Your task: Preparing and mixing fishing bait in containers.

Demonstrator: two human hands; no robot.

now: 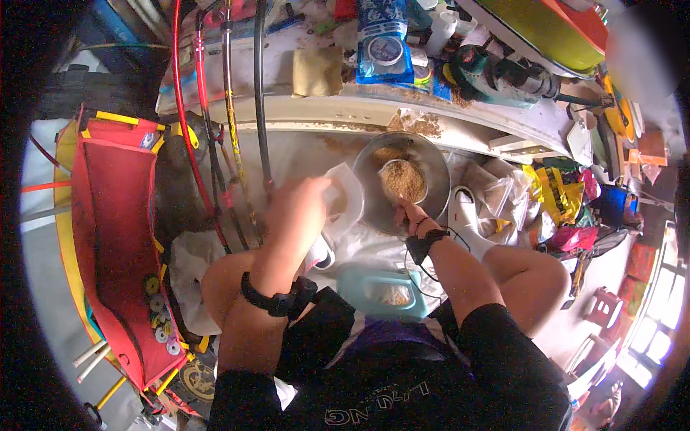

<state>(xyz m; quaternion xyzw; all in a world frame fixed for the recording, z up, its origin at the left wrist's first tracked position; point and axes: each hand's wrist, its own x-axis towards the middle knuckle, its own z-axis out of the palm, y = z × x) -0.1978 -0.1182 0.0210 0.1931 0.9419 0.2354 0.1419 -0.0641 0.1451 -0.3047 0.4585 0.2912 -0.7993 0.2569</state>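
Note:
A wide metal basin (440, 154) stands on the floor before me, with tan granules in its bottom. My right hand (412, 215) is closed on the near edge or handle of a round scoop (427, 188), heaped with the same tan granules and held over the basin; the fingers partly hide the grip. To the left of the basin, my left hand (305, 201), smeared by motion, grips a translucent plastic bag (348, 195). The bag's mouth faces the basin, and something brownish shows faintly inside it.
Fishing rods (261, 86) lean at the left beside a red fabric case (115, 208). A cluttered bench (280, 108) spans the far side, bearing a blue packet (384, 50). Plastic bags (496, 190) lie right of the basin. A pale blue stool (352, 291) sits between my legs.

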